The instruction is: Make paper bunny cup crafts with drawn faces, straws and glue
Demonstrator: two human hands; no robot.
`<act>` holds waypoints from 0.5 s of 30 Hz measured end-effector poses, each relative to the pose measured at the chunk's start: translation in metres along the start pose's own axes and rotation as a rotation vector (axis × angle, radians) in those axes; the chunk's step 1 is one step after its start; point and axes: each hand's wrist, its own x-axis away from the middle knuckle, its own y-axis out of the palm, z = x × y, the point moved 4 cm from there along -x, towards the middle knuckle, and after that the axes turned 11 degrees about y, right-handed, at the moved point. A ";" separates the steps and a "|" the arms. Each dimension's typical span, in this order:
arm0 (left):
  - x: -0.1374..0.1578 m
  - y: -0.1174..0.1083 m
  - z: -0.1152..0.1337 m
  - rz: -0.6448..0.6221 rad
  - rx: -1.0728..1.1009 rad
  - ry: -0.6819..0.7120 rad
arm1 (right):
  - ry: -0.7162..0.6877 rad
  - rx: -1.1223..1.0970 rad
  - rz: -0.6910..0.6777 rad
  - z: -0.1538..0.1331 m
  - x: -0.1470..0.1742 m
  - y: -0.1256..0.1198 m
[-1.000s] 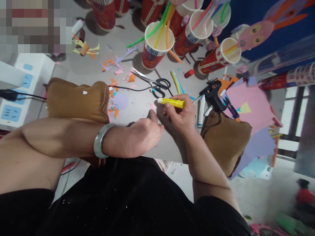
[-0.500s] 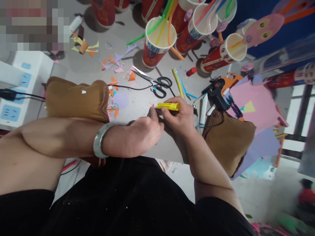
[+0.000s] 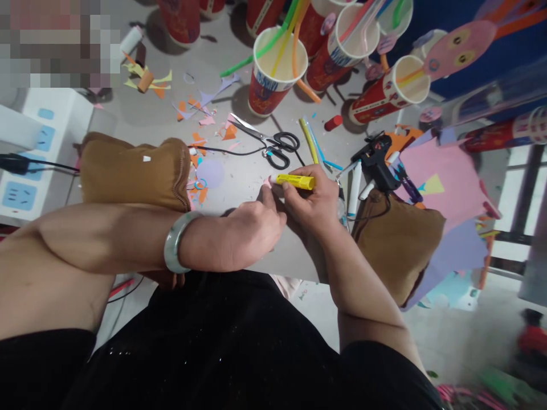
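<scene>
A yellow marker (image 3: 294, 181) lies in the grip of my right hand (image 3: 318, 199), its white tip end pointing left. Just under that tip is a small pink paper piece (image 3: 267, 182), mostly covered by fingers. My left hand (image 3: 250, 230), with a pale green bangle (image 3: 174, 245) on the wrist, has its fingers curled and the index finger stretched to the pink paper, holding it on the table. Black-handled scissors (image 3: 273, 145) rest beyond my hands with their blades apart. A red marker cap (image 3: 333, 123) lies behind the marker.
Paper cups with straws (image 3: 277, 74) stand along the back. A black glue gun (image 3: 378, 162) and brown cushion (image 3: 401, 245) are at right, beside coloured paper sheets (image 3: 444, 176). At left are another brown cushion (image 3: 132, 173), a power strip (image 3: 43, 154) and paper scraps (image 3: 205, 108).
The marker and my right hand have shifted slightly right, and the marker tilts a little differently. More of the pink paper shows. My left hand stays nearly in place.
</scene>
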 end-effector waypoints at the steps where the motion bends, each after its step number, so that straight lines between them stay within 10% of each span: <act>1: 0.000 0.000 0.000 0.009 -0.004 -0.003 | 0.006 -0.025 0.025 0.003 0.001 0.000; 9: -0.004 -0.011 -0.003 -0.212 0.123 0.027 | -0.038 -0.098 0.046 0.005 0.004 -0.006; 15: -0.003 -0.013 -0.002 -0.155 0.077 0.027 | -0.122 0.048 0.029 -0.003 -0.002 -0.002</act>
